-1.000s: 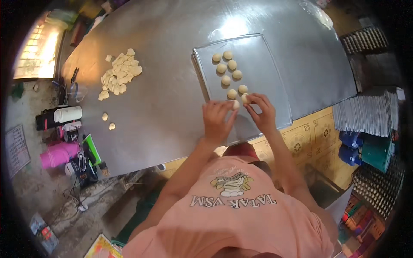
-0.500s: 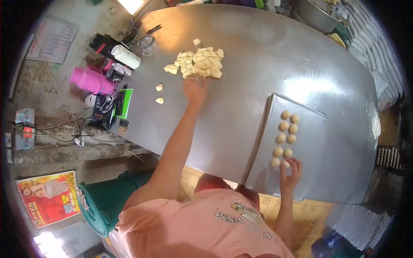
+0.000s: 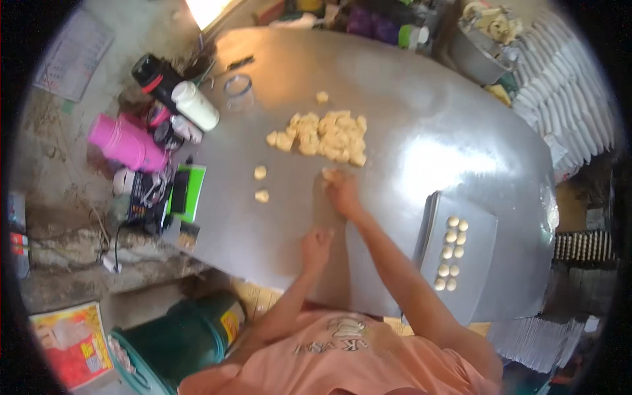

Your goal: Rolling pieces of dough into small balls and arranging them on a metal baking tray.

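Observation:
A heap of cut dough pieces point(image 3: 329, 137) lies on the metal table. My right hand point(image 3: 343, 194) reaches to the near side of the heap, its fingertips closed around a small dough piece point(image 3: 327, 174). Closer to me, my left hand point(image 3: 317, 249) is curled shut low over the tabletop; whatever is inside its fingers is hidden. Two loose dough pieces point(image 3: 261, 172) sit left of the heap, and a single piece point(image 3: 322, 97) lies beyond it. On the right, round dough balls point(image 3: 459, 251) stand in two columns on a flat metal tray point(image 3: 484, 263).
Along the left edge stand a black flask point(image 3: 155, 74), a white bottle point(image 3: 196, 108), a pink flask point(image 3: 128, 143) and a clear cup point(image 3: 238, 91). A green-edged item point(image 3: 191, 191) lies nearby. A green bin point(image 3: 171, 339) is below left. A metal basin point(image 3: 477, 52) sits far right.
My right hand has left the tray and its dough balls and crossed to the heap, taking a dough piece. My left hand has drawn back from the heap toward me. The view has shifted.

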Tool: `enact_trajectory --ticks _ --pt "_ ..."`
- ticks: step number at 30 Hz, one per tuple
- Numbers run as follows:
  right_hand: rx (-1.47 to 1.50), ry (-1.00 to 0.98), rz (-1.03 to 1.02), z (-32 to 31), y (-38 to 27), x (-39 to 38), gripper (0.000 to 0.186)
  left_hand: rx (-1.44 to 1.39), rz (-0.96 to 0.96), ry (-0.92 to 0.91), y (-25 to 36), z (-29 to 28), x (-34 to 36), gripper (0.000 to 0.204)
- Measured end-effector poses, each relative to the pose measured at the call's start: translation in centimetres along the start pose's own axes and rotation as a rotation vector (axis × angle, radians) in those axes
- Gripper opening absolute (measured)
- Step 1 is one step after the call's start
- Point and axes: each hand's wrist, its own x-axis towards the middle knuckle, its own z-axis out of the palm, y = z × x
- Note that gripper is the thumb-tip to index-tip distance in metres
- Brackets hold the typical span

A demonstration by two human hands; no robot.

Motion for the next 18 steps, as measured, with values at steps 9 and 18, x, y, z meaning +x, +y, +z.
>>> enact_trajectory --ticks 9,18 --pt "-0.271 -0.491 0.519 -13.3 -1.3 -15.5 0.025 0.727 0.562 0.193 -2.8 -10.7 -0.1 0.018" --pt "-0.290 0.073 0.285 -12.5 4.2 -17.8 0.024 0.491 0.418 0.007 -6.6 -7.1 3.9 0.018"
